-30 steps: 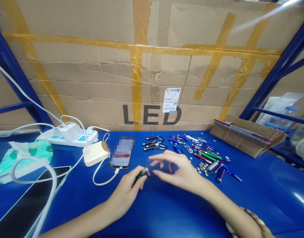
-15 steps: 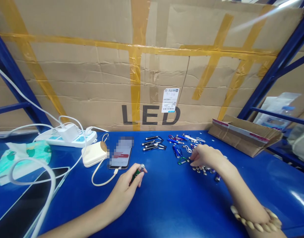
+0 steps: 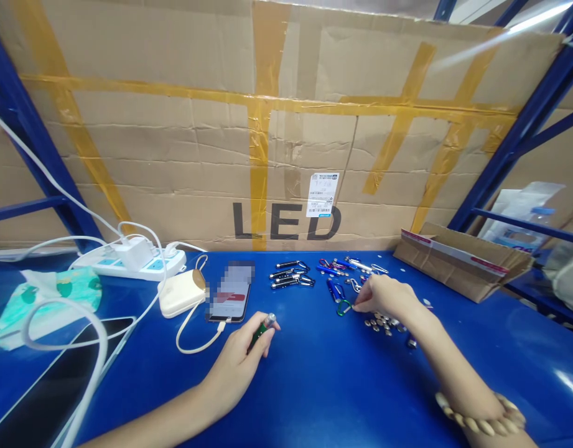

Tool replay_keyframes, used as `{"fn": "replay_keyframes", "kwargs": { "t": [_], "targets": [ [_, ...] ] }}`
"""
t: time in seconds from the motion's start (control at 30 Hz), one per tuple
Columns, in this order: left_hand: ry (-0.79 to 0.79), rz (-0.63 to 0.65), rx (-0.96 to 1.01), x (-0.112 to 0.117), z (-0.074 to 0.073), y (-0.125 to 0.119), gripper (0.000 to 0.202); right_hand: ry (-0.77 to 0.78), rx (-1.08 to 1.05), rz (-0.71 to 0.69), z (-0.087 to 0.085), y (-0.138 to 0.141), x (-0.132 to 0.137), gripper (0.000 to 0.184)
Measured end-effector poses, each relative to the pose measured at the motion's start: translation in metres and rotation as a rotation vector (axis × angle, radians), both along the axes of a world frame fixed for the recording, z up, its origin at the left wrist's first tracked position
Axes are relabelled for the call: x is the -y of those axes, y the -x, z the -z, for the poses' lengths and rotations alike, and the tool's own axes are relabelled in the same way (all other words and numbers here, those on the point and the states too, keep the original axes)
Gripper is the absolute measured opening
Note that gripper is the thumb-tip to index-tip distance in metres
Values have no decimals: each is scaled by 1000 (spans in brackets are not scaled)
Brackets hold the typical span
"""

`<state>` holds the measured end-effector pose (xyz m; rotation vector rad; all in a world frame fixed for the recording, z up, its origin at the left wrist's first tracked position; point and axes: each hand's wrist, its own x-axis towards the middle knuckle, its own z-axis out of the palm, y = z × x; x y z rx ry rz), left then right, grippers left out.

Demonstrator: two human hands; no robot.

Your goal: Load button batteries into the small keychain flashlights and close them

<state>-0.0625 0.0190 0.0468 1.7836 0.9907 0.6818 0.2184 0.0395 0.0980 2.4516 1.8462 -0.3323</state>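
Observation:
My left hand (image 3: 234, 364) is shut around a small green metal keychain flashlight (image 3: 260, 333), whose silver end sticks out past my fingers. My right hand (image 3: 384, 297) reaches over the blue table (image 3: 454, 373), its fingertips close together just right of a green carabiner (image 3: 343, 307). I cannot tell whether those fingers pinch something small. Button cell batteries (image 3: 378, 325) lie under and beyond the hand. Black keychain flashlights (image 3: 286, 274) lie in a group farther back. A beaded bracelet (image 3: 479, 415) circles my right wrist.
A pixelated phone (image 3: 230, 292) is cabled to a cream power bank (image 3: 181, 292). Farther left are a power strip (image 3: 127, 261) and a patterned face mask (image 3: 48, 309). A flattened cardboard box (image 3: 461, 262) lies at back right, before a large taped carton (image 3: 286, 124).
My right hand has swung from the middle of the table to the right, then forward and left over the small parts. My left hand has stayed nearly still around the flashlight.

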Motion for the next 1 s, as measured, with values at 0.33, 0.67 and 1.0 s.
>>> {"fn": "replay_keyframes", "kwargs": {
  "t": [0.33,0.67,1.0],
  "targets": [
    [-36,-1,8,0,0,1,23,-65,-16,-34,9,3,-5,12],
    [-208,-96,59,3,-2,3,16,49,-97,48,11,8,-6,16],
    [-191,-63,39,4,-3,2,17,-33,-132,18,21,6,-8,15]
  ]
}}
